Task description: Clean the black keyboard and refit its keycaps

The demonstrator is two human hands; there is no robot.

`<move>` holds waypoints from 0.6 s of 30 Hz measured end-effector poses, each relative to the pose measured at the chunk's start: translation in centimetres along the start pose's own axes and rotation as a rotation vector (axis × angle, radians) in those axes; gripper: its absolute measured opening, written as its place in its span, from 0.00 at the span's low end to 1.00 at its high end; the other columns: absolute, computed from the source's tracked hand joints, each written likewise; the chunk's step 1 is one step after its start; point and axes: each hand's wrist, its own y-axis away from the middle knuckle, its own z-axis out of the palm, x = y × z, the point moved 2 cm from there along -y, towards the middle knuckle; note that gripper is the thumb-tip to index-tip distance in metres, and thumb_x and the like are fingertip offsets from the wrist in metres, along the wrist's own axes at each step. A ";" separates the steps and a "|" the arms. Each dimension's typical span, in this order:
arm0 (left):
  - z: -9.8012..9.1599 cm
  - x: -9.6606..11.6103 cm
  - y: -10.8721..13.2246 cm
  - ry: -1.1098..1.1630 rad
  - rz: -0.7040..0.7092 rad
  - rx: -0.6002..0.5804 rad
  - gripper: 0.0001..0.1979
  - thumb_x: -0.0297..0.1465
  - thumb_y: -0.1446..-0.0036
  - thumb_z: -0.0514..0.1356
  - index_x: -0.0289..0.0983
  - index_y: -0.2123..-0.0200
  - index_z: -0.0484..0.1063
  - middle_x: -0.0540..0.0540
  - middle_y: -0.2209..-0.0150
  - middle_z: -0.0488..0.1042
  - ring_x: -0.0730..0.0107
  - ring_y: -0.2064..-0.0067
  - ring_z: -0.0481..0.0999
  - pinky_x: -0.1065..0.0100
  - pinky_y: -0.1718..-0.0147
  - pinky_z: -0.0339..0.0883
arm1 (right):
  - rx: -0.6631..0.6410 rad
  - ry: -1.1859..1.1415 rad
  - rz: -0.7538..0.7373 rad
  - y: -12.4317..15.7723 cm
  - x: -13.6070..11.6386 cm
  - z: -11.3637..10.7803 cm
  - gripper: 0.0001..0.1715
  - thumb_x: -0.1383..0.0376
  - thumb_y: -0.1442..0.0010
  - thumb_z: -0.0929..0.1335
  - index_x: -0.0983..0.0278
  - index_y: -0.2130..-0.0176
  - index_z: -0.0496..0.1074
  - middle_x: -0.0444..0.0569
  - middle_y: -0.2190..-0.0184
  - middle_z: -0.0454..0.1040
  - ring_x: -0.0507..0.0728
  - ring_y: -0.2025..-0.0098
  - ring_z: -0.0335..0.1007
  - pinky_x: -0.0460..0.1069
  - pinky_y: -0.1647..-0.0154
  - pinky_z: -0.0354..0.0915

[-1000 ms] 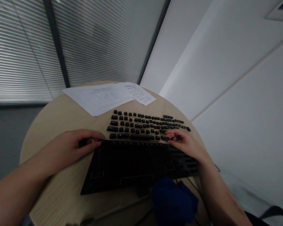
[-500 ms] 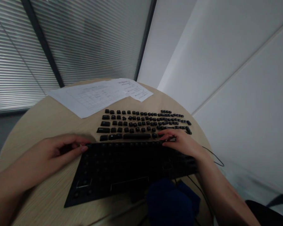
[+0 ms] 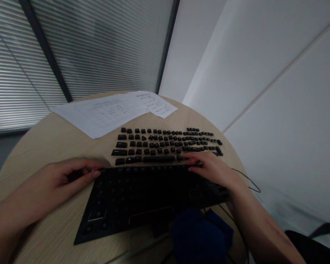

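Observation:
A black keyboard base point(image 3: 143, 194) with bare key positions lies before me. At its far left corner my left hand point(image 3: 71, 179) is closed, thumb and fingertips pinching the edge. My right hand point(image 3: 211, 167) grips the far edge toward the right, thumb on the near side and fingers beyond it; its fingertips are partly hidden. Just past the base, loose black keycaps point(image 3: 159, 150) lie in rows. The long spacebar cap point(image 3: 158, 158) is in the nearest row, left of my right fingers.
White printed sheets point(image 3: 104, 113) lie at the back of the round wooden table point(image 3: 44, 146). Dark blue cloth point(image 3: 199, 234) shows below the base. A thin black cable point(image 3: 250, 179) loops at the table's right edge. Walls and a blind-covered window stand behind.
The view has shifted slightly. Both hands stay at the keyboard's far edge, and the keycap rows look the same.

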 end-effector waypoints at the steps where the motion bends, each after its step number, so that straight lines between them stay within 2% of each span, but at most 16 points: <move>1: 0.0 0.0 0.0 0.001 0.003 0.003 0.22 0.52 0.44 0.58 0.46 0.55 0.81 0.50 0.57 0.84 0.55 0.56 0.82 0.58 0.54 0.76 | 0.001 0.037 -0.007 -0.1 -0.2 0.0 0.30 0.71 0.41 0.73 0.53 0.41 0.74 0.45 0.54 0.83 0.58 0.55 0.80 0.55 0.49 0.73; 6: 0.1 0.3 0.0 0.008 0.025 0.040 0.23 0.53 0.46 0.58 0.46 0.57 0.81 0.51 0.59 0.84 0.58 0.59 0.83 0.60 0.57 0.77 | -0.019 0.146 -0.022 -0.3 -0.6 0.3 0.31 0.72 0.42 0.73 0.54 0.41 0.74 0.46 0.53 0.82 0.60 0.53 0.80 0.57 0.48 0.72; 9: 0.0 0.9 -0.1 0.020 0.021 0.037 0.24 0.54 0.46 0.57 0.45 0.58 0.81 0.50 0.61 0.84 0.58 0.61 0.83 0.60 0.59 0.77 | -0.010 0.147 -0.047 -0.2 -0.5 0.4 0.30 0.72 0.41 0.72 0.54 0.40 0.73 0.47 0.48 0.81 0.59 0.51 0.79 0.57 0.45 0.71; 14: -0.2 1.9 -0.1 0.020 -0.016 0.021 0.25 0.56 0.48 0.57 0.46 0.59 0.82 0.50 0.61 0.85 0.57 0.61 0.83 0.59 0.59 0.76 | 0.032 0.087 -0.090 0.2 0.1 0.1 0.28 0.70 0.40 0.72 0.54 0.42 0.75 0.48 0.47 0.80 0.60 0.47 0.77 0.59 0.41 0.69; 16: -0.3 2.0 0.0 0.019 -0.017 0.019 0.25 0.55 0.48 0.57 0.47 0.58 0.82 0.51 0.60 0.85 0.57 0.60 0.83 0.59 0.58 0.76 | 0.084 0.039 -0.063 0.2 0.4 0.0 0.24 0.69 0.39 0.72 0.55 0.44 0.76 0.48 0.50 0.81 0.59 0.49 0.78 0.58 0.45 0.71; 18: -0.3 2.1 0.1 0.019 -0.010 0.023 0.25 0.55 0.47 0.57 0.47 0.58 0.82 0.51 0.60 0.85 0.57 0.60 0.83 0.59 0.57 0.76 | 0.141 -0.006 -0.022 0.1 0.6 0.0 0.21 0.70 0.38 0.71 0.57 0.46 0.78 0.48 0.56 0.82 0.57 0.56 0.80 0.53 0.53 0.74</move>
